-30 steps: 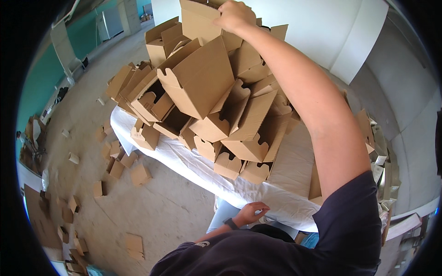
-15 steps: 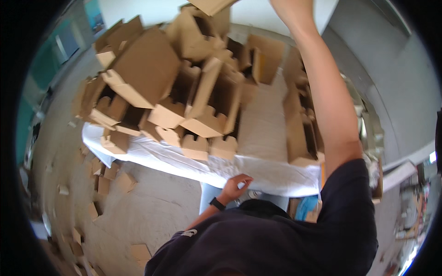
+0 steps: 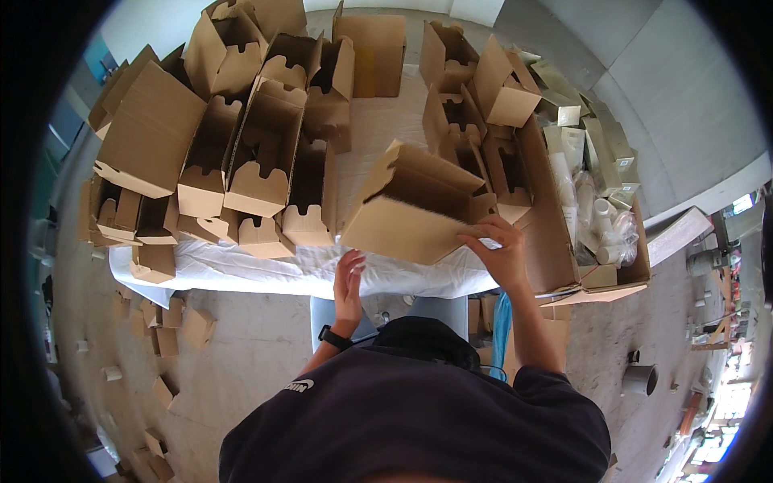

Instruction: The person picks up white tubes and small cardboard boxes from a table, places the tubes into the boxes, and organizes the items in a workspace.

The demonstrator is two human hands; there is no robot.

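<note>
Right hand (image 3: 501, 253) lowered from the pile, now gripping empty open cardboard box (image 3: 415, 209), left hand (image 3: 349, 282) open just below

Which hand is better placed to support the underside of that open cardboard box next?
Probably the left hand: it is free, open, just below the cardboard box near its lower edge. The right hand already grips the box's right corner, so it is occupied.

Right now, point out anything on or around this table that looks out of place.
Small brown cardboard pieces lie scattered over the grey concrete floor left of the white-covered table. Folded brown cardboard boxes on it are heaped unevenly, some tilted and overlapping.
</note>
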